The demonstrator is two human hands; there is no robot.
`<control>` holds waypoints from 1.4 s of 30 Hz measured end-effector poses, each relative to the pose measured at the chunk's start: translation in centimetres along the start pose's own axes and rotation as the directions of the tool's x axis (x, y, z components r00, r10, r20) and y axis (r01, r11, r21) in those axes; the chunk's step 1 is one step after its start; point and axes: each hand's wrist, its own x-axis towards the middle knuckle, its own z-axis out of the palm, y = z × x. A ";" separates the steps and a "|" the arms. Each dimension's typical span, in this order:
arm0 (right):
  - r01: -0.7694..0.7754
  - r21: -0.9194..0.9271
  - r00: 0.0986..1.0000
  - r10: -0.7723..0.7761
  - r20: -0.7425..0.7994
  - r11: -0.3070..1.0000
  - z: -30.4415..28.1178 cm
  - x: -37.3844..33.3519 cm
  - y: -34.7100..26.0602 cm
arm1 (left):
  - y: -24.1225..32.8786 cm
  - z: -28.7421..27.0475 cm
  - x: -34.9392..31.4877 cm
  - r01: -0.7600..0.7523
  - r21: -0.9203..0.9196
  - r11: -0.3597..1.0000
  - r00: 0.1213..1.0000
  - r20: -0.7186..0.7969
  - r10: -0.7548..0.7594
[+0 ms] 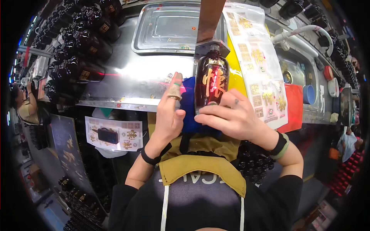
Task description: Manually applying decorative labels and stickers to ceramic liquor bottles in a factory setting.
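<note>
The right hand (241, 117) is bent over the lower front of a dark bottle (202, 82), its fingers curled close to the gold lettering; whether they pinch a scrap of label or merely touch the glass, I cannot tell. The left hand (167, 117) stands just to the left of the bottle, fingers pointing up and thumb spread apart, with nothing visible in its grasp (one finger wears a pale wrap (174, 91)). The bottle lies with its neck away from the person, toward the foot of an upright post (210, 21), a blue cloth (189, 109) showing beside its lower part. As I judge it, a brushing fingertip could lift or skew a stroke of the lettering, if that is a stuck-on label, and the smooth round glass could roll, since neither hand clearly wraps around it. Farther out, a sheet of gold labels (266, 90) lies to the right over a yellow sheet (236, 57) and beside a red sheet (295, 106); the right forearm, swinging outward, might catch its near edge and drag it. A metal tray (169, 29) sits beyond on the bench (131, 73), and a crowd of bottles (90, 48) stands at the left, where a wide elbow could perhaps knock one.
</note>
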 end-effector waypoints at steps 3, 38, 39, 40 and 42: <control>-0.084 0.004 0.986 0.083 -0.143 0.996 1.0 2.4 1.6 | -1.2 -1.4 0.7 -0.020 -0.020 1.000 1.000 0.000 0.020; 0.179 -0.158 0.981 -0.189 -0.050 0.971 7.4 -3.9 -6.1 | -3.0 1.2 -4.7 0.123 -0.421 0.898 0.992 0.074 -0.102; 0.177 -0.148 0.981 -0.187 -0.057 0.973 7.2 -3.7 -6.4 | -3.1 0.9 -5.1 0.132 -0.413 0.901 0.991 0.075 -0.110; 0.055 -0.109 0.981 -0.074 -0.182 0.993 6.3 -3.3 -6.2 | -3.3 1.0 -5.4 0.122 -0.429 0.895 0.993 0.056 -0.108; -0.141 -0.126 0.920 0.083 -0.383 0.982 4.9 -3.2 -4.9 | -2.5 1.0 -5.9 0.110 -0.458 0.882 0.994 0.025 -0.111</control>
